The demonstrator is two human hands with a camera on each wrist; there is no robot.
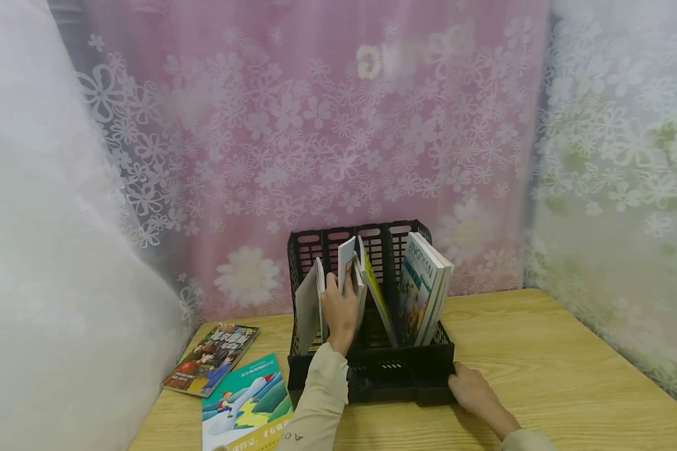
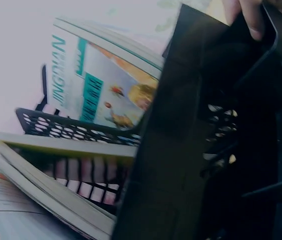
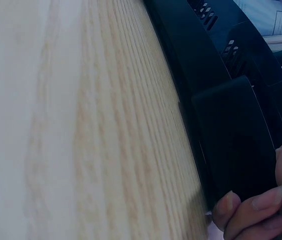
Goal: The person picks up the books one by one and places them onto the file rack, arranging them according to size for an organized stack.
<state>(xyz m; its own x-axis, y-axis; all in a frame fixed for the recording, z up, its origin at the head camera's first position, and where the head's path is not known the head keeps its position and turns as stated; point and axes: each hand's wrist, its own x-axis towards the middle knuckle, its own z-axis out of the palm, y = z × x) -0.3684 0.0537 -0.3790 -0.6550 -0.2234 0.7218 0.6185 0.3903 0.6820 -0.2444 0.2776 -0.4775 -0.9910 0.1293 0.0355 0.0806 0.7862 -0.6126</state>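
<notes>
A black plastic file rack (image 1: 372, 369) stands on the wooden table (image 1: 541, 363), with several books upright in its slots. My left hand (image 1: 338, 287) reaches into a left slot and grips a thin white book (image 1: 346, 257). A grey-white book (image 1: 307, 307) leans left of it and a yellow-green one (image 1: 375, 294) to its right. The teal book (image 1: 423, 288) leans in the right slot, large in the left wrist view (image 2: 96, 85). My right hand (image 1: 464, 379) holds the rack's front right corner, fingers (image 3: 260, 210) curled against the black wall (image 3: 230, 115).
Two picture books lie flat on the table left of the rack, one dark (image 1: 211, 358) and one teal and white (image 1: 245, 404). Flowered curtains (image 1: 338, 156) hang close behind and on both sides. Bare tabletop (image 3: 81, 125) stretches right of the rack.
</notes>
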